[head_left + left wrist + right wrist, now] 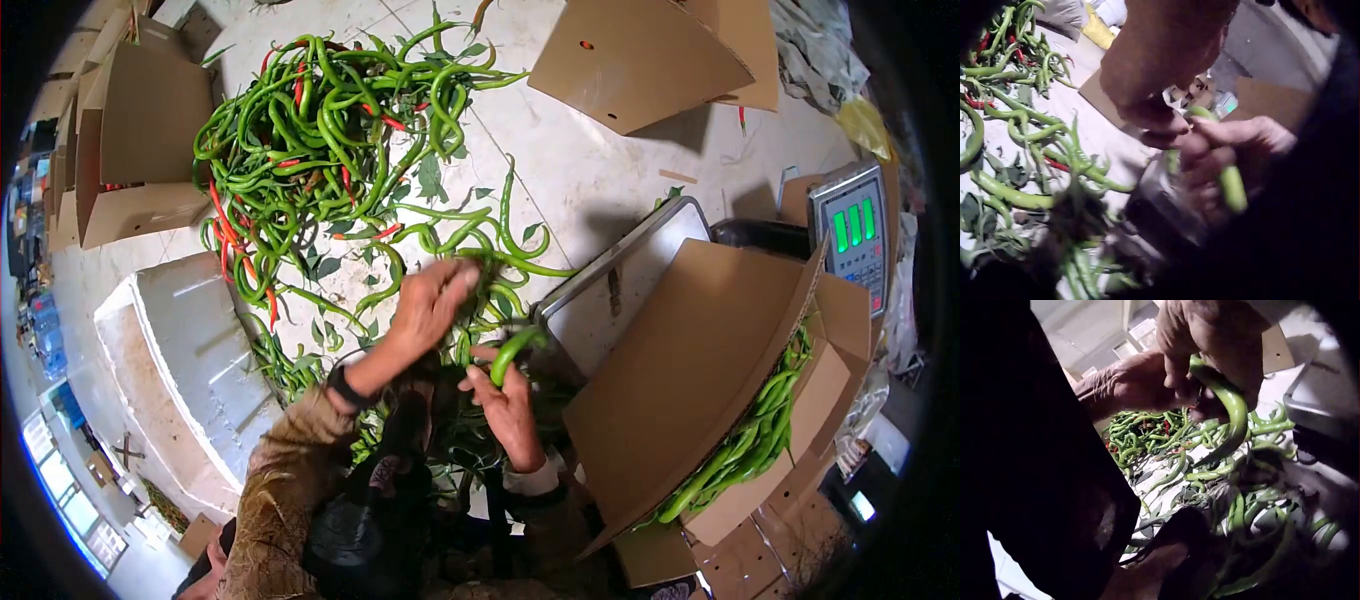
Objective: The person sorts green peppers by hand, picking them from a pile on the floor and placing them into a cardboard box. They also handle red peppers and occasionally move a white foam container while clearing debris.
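In the head view my right hand (507, 412) grips a curved green chilli pepper (512, 354), with thumb and fingers around its lower part. The right wrist view shows the same pepper (1233, 412) bending down out of that hand (1222, 337). My left hand (428, 308), with a black band at the wrist, is slightly blurred above loose green peppers (470, 235). Its fingers are loosely bent and nothing shows in them. In the left wrist view the left fingertips (1169, 128) overlap the right hand (1235, 150) near one end of the pepper.
A large heap of green and red peppers (320, 130) lies on the tiled floor at the far left. A cardboard box (690, 340) on the right holds green peppers, beside a scale with a lit display (855, 228). A white foam box (215, 370) stands at left.
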A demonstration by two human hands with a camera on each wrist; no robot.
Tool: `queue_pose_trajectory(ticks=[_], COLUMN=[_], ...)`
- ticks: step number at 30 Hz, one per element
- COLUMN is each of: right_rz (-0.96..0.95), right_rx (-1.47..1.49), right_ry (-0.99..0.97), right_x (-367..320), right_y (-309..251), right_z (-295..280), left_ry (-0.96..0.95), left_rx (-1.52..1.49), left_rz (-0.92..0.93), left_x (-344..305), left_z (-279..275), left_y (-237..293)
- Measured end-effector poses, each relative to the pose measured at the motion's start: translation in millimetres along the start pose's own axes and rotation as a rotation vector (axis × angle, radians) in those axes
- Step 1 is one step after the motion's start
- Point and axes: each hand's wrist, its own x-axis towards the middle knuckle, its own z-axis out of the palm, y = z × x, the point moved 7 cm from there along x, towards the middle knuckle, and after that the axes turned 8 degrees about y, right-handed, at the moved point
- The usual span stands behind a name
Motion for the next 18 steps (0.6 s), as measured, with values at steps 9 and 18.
queue_pose_trajectory(ticks=[9, 18], right_rz=[0.002, -0.057], right_rx=[0.047, 0.168], right_ry=[0.097, -0.073], right_x=[-7.7, 3.0], right_y=[4.1, 14.3], right_z=[-18.5, -4.0], left_ry=[0.285, -0.569], left_rx=[0.549, -0.118], left_rz=[0.408, 0.011], left_x=[46.9, -42.2], left_z=[-6.0, 37.7], left_y=[-42.1, 1.7])
